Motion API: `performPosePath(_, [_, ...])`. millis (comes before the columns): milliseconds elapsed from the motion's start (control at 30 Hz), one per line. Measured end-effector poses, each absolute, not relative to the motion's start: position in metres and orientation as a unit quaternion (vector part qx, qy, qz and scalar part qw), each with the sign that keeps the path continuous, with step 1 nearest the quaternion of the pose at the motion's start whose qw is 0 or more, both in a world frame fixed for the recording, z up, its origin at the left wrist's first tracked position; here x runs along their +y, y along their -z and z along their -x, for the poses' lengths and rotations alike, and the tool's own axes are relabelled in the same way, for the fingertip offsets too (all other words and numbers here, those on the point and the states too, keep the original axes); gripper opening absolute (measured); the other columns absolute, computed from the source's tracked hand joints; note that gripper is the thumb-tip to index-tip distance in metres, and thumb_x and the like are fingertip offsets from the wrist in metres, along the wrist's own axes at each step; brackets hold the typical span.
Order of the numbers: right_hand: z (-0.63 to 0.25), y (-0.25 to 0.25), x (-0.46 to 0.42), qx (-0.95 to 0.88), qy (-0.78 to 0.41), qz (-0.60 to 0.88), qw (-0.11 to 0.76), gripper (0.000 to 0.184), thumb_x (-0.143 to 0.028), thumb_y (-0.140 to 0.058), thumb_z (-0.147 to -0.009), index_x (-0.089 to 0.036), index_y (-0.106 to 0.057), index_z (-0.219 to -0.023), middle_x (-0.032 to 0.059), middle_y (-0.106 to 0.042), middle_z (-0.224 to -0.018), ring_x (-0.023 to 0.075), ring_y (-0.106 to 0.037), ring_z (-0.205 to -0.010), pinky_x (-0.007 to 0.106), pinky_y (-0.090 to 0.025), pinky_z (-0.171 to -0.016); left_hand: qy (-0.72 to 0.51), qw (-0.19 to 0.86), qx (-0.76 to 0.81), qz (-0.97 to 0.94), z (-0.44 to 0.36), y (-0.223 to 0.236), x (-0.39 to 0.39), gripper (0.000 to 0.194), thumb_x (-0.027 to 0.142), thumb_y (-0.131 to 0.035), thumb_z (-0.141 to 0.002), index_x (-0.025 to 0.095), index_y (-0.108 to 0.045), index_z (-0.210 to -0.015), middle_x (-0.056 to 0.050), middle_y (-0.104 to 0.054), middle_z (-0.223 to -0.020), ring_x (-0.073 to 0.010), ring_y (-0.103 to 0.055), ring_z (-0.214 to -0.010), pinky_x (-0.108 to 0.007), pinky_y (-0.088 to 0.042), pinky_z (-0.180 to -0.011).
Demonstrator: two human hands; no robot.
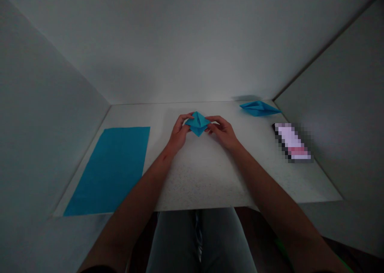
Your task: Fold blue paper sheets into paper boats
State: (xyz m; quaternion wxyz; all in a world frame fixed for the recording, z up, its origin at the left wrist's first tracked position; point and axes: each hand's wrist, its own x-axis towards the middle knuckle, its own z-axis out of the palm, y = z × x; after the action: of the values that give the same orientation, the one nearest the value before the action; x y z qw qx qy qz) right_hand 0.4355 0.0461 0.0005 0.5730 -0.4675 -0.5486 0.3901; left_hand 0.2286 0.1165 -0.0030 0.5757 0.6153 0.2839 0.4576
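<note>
A small folded blue paper piece [197, 123], diamond-shaped with a centre crease, is held just above the white table [204, 173]. My left hand [179, 134] pinches its left corner with thumb and fingers closed. My right hand [221, 131] pinches its right corner the same way. Both forearms reach in from the near edge.
A flat blue paper sheet [111, 169] lies on the table's left side. A finished blue paper boat [259, 108] rests at the back right. A blurred phone-like object [292, 142] lies near the right wall. White walls close in the table on three sides.
</note>
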Motion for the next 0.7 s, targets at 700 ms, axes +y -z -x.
performPosePath(700, [-0.441,0.003,0.049,-0.522,-0.372,0.534,0.551,0.048,-0.069,-0.084,-0.084,-0.024,-0.07,-0.091,-0.0048,-0.056,-0.062,0.0118,-0.046,-0.054,0.026,-0.035,-0.049,-0.413,0.579,0.348,-0.611,-0.226,0.007,0.12,0.051,0.069,-0.081,-0.085,0.02,-0.082,-0.101,-0.006,-0.08,-0.091,-0.0214,-0.075,-0.082,-0.036,-0.068,-0.073])
